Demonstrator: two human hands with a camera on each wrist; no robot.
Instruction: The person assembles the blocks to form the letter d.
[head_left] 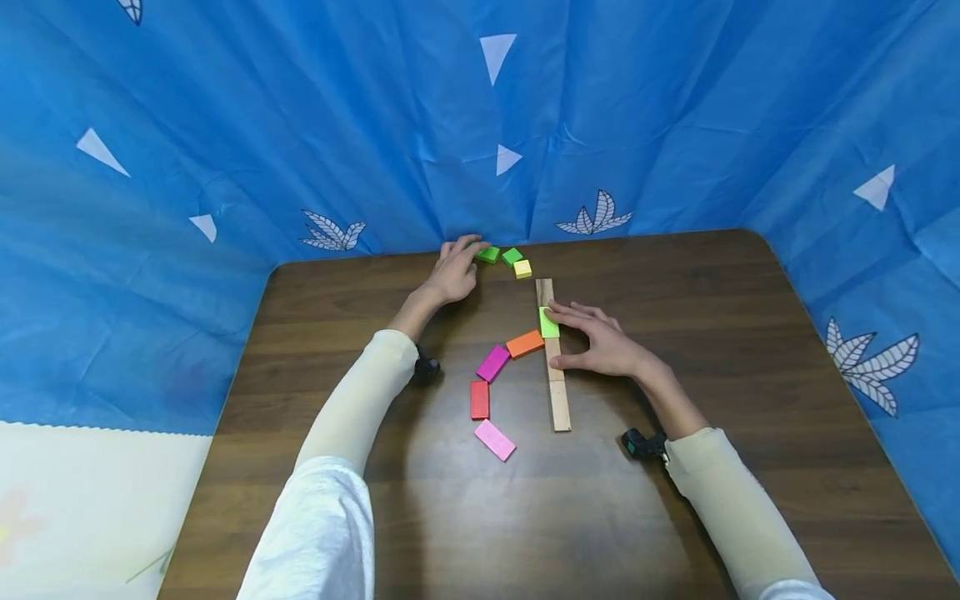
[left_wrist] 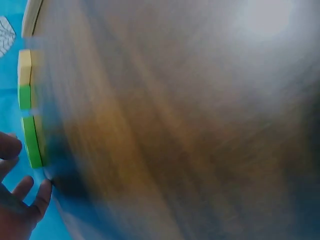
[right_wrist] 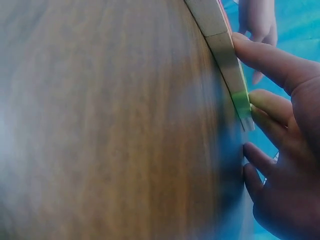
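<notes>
Row, straight: three plain wooden blocks [head_left: 559,406], one lime-green block [head_left: 546,328] among them. Left of row, curved: one orange block [head_left: 524,344], one magenta block [head_left: 493,363], one red block [head_left: 479,400], one pink block [head_left: 495,440]. Left of row's far end: two green blocks [head_left: 512,257], one yellow block [head_left: 522,269]. Right hand [head_left: 603,346]: fingers spread, touching row, gripping nothing. Left hand [head_left: 453,273], left of row: fingers loosely extended at outermost green block, apparently touching; the grazing view leaves this uncertain.

Lime block [head_left: 550,328], orange block [head_left: 524,344], magenta block [head_left: 493,363], red block [head_left: 479,400], pink block [head_left: 495,439]; wooden row [head_left: 558,408] pale tan; bench [head_left: 585,517] brown, streaky grain; cloth [head_left: 375,108] blue, white triangles [head_left: 497,55].
</notes>
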